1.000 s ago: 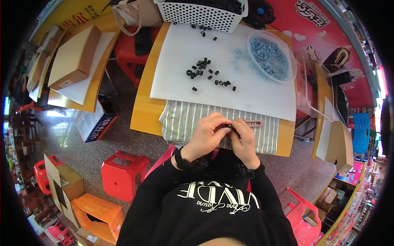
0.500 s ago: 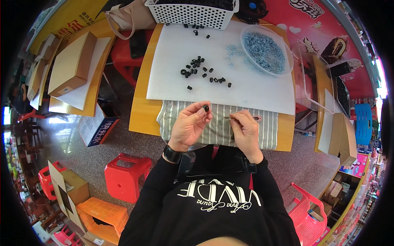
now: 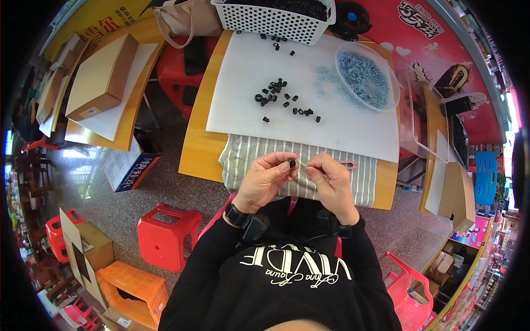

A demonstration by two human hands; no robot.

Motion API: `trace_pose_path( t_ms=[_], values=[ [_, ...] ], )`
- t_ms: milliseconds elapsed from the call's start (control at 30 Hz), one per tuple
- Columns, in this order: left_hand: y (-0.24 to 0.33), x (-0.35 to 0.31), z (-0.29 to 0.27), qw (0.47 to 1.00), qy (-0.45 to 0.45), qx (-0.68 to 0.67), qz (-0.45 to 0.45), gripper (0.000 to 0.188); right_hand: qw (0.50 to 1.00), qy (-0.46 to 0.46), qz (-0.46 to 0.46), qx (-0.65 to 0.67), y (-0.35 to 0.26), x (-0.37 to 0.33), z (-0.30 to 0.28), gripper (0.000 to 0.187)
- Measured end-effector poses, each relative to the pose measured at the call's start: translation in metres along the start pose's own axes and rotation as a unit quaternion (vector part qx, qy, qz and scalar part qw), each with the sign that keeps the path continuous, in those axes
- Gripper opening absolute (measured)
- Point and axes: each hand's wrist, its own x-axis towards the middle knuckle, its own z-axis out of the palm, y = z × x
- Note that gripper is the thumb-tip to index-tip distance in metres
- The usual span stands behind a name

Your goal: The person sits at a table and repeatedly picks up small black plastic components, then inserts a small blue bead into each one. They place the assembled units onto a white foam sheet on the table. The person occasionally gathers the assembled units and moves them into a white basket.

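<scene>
My left hand (image 3: pixel 260 181) is closed, its thumb and fingertips pinching a small black plastic part (image 3: pixel 291 163) with a round end. Close beside it, my right hand (image 3: pixel 333 179) has thumb and index finger pressed together; whatever lies between them is too small to name. Both hands are over a grey-and-white striped cloth (image 3: pixel 248 151) at the table's near edge. A pinkish tool (image 3: pixel 349 164) rests on the cloth, partly hidden behind the right hand. Farther off, several loose black parts (image 3: pixel 270 94) are scattered on a white sheet (image 3: pixel 243 66).
At the back stands a white perforated basket (image 3: pixel 270 23) filled with black parts. To its right, a clear round tray (image 3: pixel 395 99) holds many small pale-blue pieces, some spilled beside it. A red stool (image 3: pixel 165 237) and an orange crate (image 3: pixel 138 287) stand on the floor at left.
My right hand has moved left and my left hand slightly right and nearer, bringing the fingertips close together. The black part stays in my left hand. The view has shifted slightly.
</scene>
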Motion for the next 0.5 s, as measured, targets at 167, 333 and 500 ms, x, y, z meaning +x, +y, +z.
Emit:
trace_pose_path(
  t_ms=[167,333,500],
  values=[
    [-0.0033,-0.0017,0.0022,0.999,-0.001,0.033,-0.003,0.025,0.996,-0.084,-0.038,0.013,-0.0103,0.0109,-0.0054,0.004],
    [-0.0017,-0.0029,0.0021,0.994,-0.026,0.1,0.025,0.024,0.995,-0.099,-0.028,-0.004,-0.0105,0.0091,-0.008,0.003],
    [-0.0001,-0.003,0.0029,0.989,-0.034,0.139,0.042,0.023,0.995,-0.088,-0.036,-0.009,-0.0126,0.0074,-0.0068,0.005]
  ],
)
